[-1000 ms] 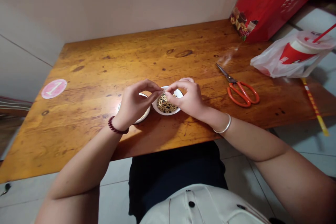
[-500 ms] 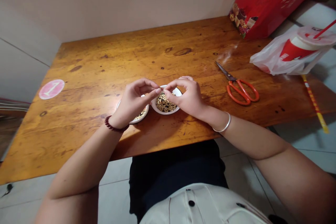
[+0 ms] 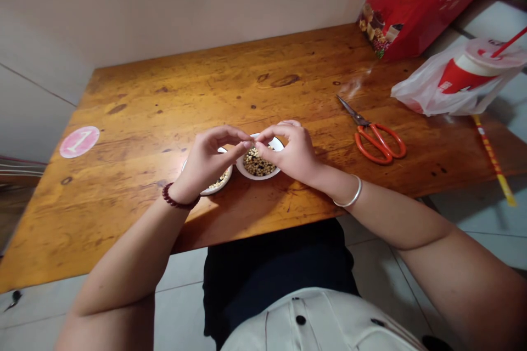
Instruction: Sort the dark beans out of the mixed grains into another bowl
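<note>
My left hand [image 3: 214, 159] and my right hand [image 3: 292, 145] meet fingertip to fingertip over a white bowl [image 3: 260, 176] of pale and dark beans [image 3: 257, 162]. Thumb and forefinger of each hand are pinched together; whatever they pinch is too small to make out. Beneath my left hand, and partly hidden by it, is a second white bowl [image 3: 216, 190] with pale bits [image 3: 222, 178] inside. A dark red bead bracelet circles my left wrist, and a silver bangle my right.
Scissors with orange handles [image 3: 381, 143] lie on the wooden table [image 3: 185, 96] to the right. Beyond them are a red and white cup [image 3: 467, 74] in a plastic bag, a yellow-red stick [image 3: 494, 159] and a red box [image 3: 428, 3]. A round "1" sticker [image 3: 79, 141] is at left.
Both hands keep nearly the same pinch over the bowl, with the fingertips slightly closer together. The whole view has shifted a little.
</note>
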Demonstrator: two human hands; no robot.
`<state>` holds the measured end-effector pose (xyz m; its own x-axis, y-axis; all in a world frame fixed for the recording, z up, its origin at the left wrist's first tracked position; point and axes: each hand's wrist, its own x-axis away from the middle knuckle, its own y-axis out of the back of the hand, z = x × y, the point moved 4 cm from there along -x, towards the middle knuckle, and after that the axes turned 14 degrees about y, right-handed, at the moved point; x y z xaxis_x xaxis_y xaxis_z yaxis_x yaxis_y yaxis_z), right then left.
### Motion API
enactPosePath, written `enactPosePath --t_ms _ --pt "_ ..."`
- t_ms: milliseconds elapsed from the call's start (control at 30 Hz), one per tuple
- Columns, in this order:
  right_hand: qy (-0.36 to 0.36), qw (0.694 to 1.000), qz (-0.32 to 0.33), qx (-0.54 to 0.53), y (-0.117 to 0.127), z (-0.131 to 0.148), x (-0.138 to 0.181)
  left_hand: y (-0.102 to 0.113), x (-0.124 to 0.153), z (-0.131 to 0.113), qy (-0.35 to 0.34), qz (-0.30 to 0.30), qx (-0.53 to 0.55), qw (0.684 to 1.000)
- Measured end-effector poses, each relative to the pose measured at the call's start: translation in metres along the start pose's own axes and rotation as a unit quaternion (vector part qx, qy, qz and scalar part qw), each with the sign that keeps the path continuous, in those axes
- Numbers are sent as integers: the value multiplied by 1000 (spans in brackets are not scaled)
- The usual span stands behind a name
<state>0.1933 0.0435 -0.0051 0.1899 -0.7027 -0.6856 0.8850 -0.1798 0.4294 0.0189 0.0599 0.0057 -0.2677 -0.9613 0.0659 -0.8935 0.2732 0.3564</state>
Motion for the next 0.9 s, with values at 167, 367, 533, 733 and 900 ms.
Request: enactPosePath --t_ms 167,367,533,733,900 --pt "-18 1000 3 -16 -1 -2 -1 6 1 -2 -3 -53 -51 997" --pt "-20 999 16 -47 -4 -3 -1 2 5 -9 -72 -55 -135 987" --pt "-40 994 60 -79 -8 -5 1 1 11 -17 -102 -67 -219 968" --pt "-43 992 89 -77 -12 -4 1 -1 14 -21 -121 -71 -257 956" --pt "-50 994 76 -55 -10 -7 1 16 15 -25 -95 -108 -351 925"
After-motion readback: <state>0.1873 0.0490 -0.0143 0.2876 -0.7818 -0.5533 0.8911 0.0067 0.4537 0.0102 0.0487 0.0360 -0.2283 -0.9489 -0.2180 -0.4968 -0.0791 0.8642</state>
